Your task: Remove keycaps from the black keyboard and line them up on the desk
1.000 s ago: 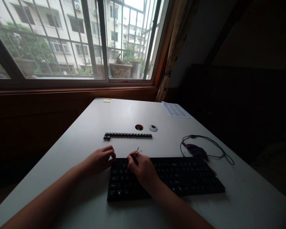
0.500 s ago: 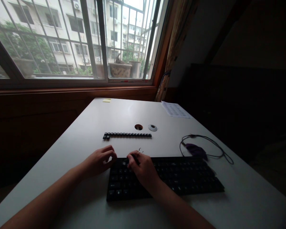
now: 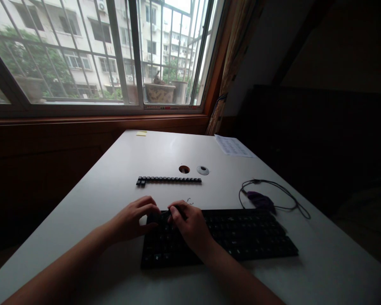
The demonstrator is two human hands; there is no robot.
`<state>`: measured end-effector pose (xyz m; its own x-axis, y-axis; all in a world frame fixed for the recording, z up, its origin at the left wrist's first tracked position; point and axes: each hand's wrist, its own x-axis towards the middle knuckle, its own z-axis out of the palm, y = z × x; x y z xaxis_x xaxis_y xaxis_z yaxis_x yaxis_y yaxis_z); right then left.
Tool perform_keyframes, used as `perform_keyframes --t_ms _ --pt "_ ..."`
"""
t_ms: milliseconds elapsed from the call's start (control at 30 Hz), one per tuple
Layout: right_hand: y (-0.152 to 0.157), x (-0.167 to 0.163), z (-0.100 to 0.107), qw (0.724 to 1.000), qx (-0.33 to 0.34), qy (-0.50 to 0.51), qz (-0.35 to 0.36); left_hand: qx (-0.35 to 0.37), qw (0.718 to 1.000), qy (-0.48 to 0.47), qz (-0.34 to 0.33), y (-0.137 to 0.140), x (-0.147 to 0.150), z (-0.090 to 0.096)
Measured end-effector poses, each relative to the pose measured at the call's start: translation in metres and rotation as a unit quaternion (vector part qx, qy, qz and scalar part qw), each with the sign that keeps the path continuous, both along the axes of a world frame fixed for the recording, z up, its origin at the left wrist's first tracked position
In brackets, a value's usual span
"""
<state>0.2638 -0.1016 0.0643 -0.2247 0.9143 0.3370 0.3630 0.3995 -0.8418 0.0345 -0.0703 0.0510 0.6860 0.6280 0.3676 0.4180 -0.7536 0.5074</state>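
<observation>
A black keyboard point(image 3: 254, 235) lies in front of me on the white table. My left hand point(image 3: 139, 217) is at its upper left corner, thumb and fingers curved and apart around dark keys, holding nothing I can make out. Beside it, my right hand point(image 3: 190, 220) grips a dark-handled keycap puller point(image 3: 180, 212) over the upper left keys. Thin wire ends stick out past the fingers at the back of the tool; its front end is hard to see against the keys. Beyond the keyboard, loose black keycaps point(image 3: 169, 179) stand in a long row, with a short second row at the left.
A coiled cable point(image 3: 294, 199) and a dark purple object point(image 3: 260, 201) lie behind the keyboard's right side. Farther back are a round table hole point(image 3: 184, 169), its grey cover point(image 3: 203, 170), a printed sheet point(image 3: 235, 146) and a yellow note point(image 3: 141, 133).
My left hand has moved right over the keyboard corner, and its thumb and fingers have spread apart. My right hand has barely moved; the puller's wire ends have shifted slightly.
</observation>
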Motion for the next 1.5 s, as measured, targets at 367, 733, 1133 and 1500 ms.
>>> perform_keyframes --t_ms 367,733,1133,1500 --pt "0.0012 0.0006 -0.0037 0.997 -0.041 0.045 0.037 -0.009 0.999 -0.041 0.007 0.0 0.0002 -0.0024" --pt "0.0017 0.0011 -0.0009 0.995 -0.053 0.064 0.053 -0.037 0.997 -0.066 0.012 0.0019 0.001 -0.0065" --pt "0.0016 0.0018 -0.0008 0.992 -0.064 0.094 0.055 -0.063 0.992 -0.108 -0.022 0.0001 0.002 -0.003" --pt "0.0032 0.002 -0.0028 0.986 -0.09 0.117 0.075 -0.046 0.993 -0.111 -0.021 -0.0016 0.0025 0.0003"
